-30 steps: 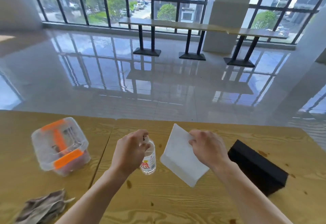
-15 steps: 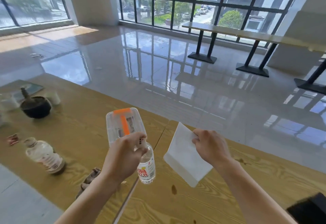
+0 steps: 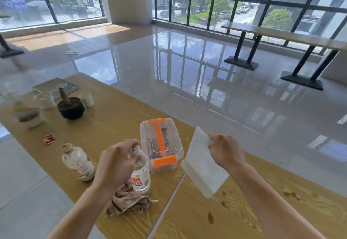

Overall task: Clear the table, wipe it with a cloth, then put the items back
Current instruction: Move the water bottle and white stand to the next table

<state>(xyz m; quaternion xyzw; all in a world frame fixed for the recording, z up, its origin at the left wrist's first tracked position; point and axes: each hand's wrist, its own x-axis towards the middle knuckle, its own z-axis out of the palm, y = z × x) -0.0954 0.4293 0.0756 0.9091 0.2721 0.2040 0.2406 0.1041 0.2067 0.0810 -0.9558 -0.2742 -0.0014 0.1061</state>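
My left hand [image 3: 116,161] grips the top of a clear water bottle [image 3: 140,179] with a red label, held above a crumpled brown cloth [image 3: 125,201] on the wooden table [image 3: 116,114]. My right hand [image 3: 226,151] pinches the upper edge of a flat white packet [image 3: 201,165], lifted over the table. Between the two hands stands a clear plastic box [image 3: 161,144] with orange clips and handle. Brown stains [image 3: 223,203] spot the wood under the packet.
Further left on the table are a dirty bottle [image 3: 78,162], a red wrapper [image 3: 49,138], a black mortar with pestle [image 3: 71,108], cups [image 3: 86,98], a bowl [image 3: 30,117] and a booklet [image 3: 55,86]. The table's left edge drops to grey floor. Benches stand by the windows.
The view has swung left, bringing the left-hand items into sight and the black block out of it. Both hands carry the bottle and the white packet leftward, now beside the plastic box and over the cloth.
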